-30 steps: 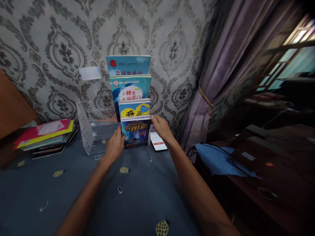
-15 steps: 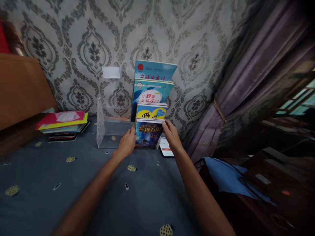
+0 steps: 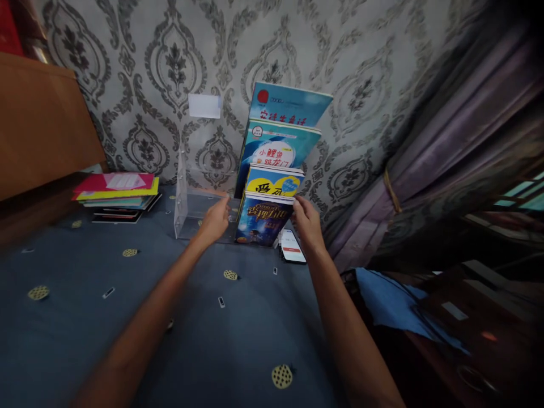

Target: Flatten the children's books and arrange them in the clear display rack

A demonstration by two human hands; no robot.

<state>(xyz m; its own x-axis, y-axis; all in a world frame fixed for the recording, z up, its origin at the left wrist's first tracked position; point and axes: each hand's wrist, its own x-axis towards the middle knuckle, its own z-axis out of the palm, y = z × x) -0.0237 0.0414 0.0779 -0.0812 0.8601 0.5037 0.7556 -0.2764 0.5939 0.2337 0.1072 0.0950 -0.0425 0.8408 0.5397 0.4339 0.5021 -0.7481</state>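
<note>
Now: both hands at the front book

Between the two hands stands a dark-covered book (image 3: 264,221), upright in the front slot of a clear tiered rack (image 3: 187,198) on the blue bench (image 3: 127,317). Left hand (image 3: 215,221) lies fingers spread against its left edge; right hand (image 3: 306,224) curls over its top right corner. Behind it rise three more books (image 3: 280,147). A phone (image 3: 292,246) lies just under the right wrist

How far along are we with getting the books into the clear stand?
Four books already stand stepped in the right half of the clear acrylic stand. Both hands are at the front dark-blue book: left hand at its left edge, right hand at its right. The stand's left half holds no books, and a stack of books lies flat on the table.
</note>
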